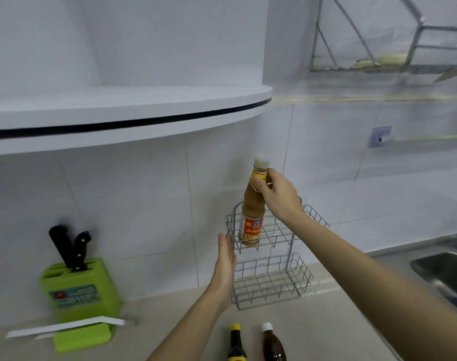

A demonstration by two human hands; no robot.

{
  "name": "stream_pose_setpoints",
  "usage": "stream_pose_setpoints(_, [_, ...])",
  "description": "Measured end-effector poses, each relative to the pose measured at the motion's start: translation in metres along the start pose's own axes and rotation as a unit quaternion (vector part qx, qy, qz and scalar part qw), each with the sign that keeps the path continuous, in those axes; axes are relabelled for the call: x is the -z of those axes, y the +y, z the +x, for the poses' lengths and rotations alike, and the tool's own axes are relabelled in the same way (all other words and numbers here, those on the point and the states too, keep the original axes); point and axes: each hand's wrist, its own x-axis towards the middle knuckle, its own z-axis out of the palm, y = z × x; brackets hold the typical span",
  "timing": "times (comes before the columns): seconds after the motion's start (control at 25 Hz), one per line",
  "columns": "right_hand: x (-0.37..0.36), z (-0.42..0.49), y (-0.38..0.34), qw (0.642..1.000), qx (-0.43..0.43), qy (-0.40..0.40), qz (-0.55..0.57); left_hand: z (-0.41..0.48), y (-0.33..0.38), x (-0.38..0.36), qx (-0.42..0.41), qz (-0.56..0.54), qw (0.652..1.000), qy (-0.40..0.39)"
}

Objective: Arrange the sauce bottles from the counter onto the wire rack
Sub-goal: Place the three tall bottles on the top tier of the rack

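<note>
A two-tier wire rack stands on the counter against the tiled wall. An orange-brown sauce bottle with a red and yellow label and a pale cap stands in the left end of the upper basket. My right hand grips its neck. My left hand is flat, fingers straight, against the rack's left side, holding nothing. On the counter near the bottom edge stand a dark bottle with a yellow cap and a brown bottle with a white cap. The lower basket holds nothing.
A green knife block with two black-handled knives stands at the left, a white strip lying before it. A curved white shelf overhangs the left. A steel sink lies at the right. A wall-mounted metal rack hangs top right.
</note>
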Motion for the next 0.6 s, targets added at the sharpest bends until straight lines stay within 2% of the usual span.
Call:
stream_pose_setpoints(0.28, [-0.020, -0.005, 0.000, 0.998, 0.033, -0.032, -0.038, 0.004, 0.003, -0.004, -0.006, -0.010, 1.000, -0.011])
stream_pose_setpoints(0.6, [-0.018, -0.004, -0.008, 0.997, 0.016, -0.072, -0.027, 0.007, 0.002, -0.004, -0.009, 0.041, 0.999, -0.014])
